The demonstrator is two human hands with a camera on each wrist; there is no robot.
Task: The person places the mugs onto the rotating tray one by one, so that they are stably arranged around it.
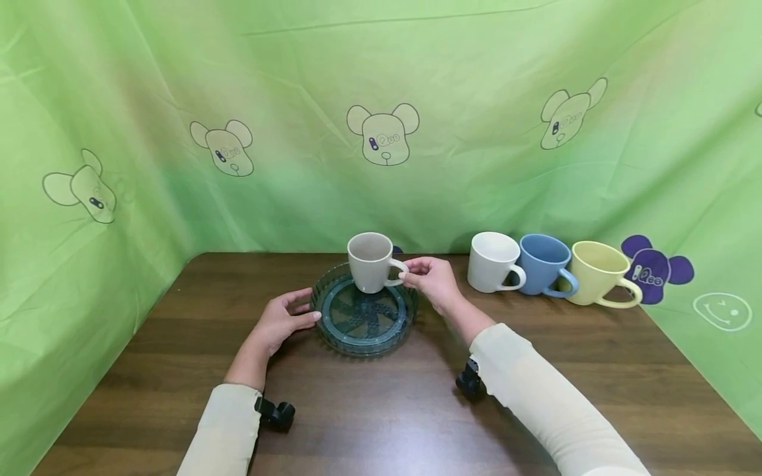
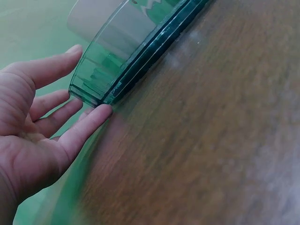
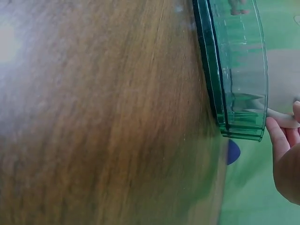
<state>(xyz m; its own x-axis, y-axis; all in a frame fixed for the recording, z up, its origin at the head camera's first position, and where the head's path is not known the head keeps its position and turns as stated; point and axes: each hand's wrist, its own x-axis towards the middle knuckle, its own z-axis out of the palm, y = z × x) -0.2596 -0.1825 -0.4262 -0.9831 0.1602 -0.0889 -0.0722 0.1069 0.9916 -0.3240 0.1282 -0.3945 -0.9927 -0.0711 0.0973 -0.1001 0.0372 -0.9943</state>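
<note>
While green cloth (image 1: 286,198) hangs behind, table (image 1: 381,403) bears dish (image 1: 364,348).

I see a brown, wood-grained counter (image 1: 339,403), where a patch of light (image 1: 411,439) shines toward the near side. On it rests a round, green, see-through dish (image 1: 364,348), near the far edge. Along this edge, toward the far right corner, stand upright a white mug (image 1: 485,272), a blue mug (image 1: 538,268) and a yellow mug (image 1: 589,281).

Pale cream sleeves (image 1: 536,387) bear black cameras (image 1: 280,416) — one each.
</note>
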